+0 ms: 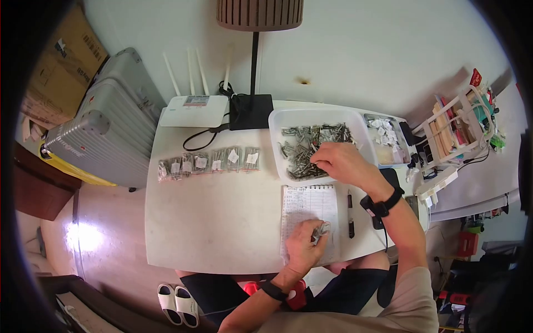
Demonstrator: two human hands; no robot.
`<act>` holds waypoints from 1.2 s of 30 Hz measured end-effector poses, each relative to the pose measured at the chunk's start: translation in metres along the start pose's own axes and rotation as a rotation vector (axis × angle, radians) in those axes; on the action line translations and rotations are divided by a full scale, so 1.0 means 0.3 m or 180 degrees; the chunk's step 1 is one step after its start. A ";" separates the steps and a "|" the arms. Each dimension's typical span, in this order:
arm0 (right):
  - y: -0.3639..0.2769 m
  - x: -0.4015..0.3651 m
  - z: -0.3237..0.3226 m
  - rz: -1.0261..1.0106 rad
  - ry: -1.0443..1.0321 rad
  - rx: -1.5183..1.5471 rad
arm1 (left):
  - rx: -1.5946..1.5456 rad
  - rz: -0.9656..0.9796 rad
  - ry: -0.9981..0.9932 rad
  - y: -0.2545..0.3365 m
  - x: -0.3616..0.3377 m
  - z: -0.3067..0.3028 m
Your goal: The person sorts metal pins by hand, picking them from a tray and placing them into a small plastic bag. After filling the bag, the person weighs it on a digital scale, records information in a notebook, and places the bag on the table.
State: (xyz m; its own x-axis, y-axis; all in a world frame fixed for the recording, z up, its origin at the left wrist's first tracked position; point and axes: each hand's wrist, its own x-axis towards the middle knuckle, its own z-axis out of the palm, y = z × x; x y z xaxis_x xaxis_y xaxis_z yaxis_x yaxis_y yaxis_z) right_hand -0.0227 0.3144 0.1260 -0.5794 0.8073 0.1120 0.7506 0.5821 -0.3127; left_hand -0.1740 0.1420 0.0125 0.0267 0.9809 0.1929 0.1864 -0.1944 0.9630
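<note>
My left hand [302,247] rests over a spiral notepad [311,200] with handwritten rows, its fingers closed around a small clear plastic bag [320,232] with grey metal pieces in it. Over a white plastic tub [273,136] reaches my right hand [341,161], thumb and fingers pinched together; what lies between them is hidden. Loose metal screws [302,152] are heaped in the tub under that hand. To the left, a row of filled clear bags [216,161] with white paper labels lies on the table.
A second container [386,136] with folded white papers stands right of the tub. Two pens [350,222] lie beside the notepad, near a dark phone-like object [391,178]. Behind are a white router [194,114] and a lamp base [252,111] on the white table [211,227].
</note>
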 end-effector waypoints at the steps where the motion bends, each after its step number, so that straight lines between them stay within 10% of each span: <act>1: 0.016 0.023 0.021 -0.0023 -0.0094 -0.0061 | 0.0010 -0.0012 0.0005 0.005 0.000 -0.002; 36: 0.129 0.123 0.168 -0.0250 -0.0347 -0.0516 | 0.0063 0.0034 -0.0143 0.014 0.012 -0.009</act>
State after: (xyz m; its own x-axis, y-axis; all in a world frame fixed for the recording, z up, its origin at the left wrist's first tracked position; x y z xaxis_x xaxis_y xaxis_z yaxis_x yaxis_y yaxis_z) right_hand -0.0310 0.3617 0.0706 -0.6624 0.7487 0.0247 0.7380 0.6579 -0.1501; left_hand -0.1759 0.1447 0.0177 0.0728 0.9783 0.1941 0.2052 -0.2052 0.9570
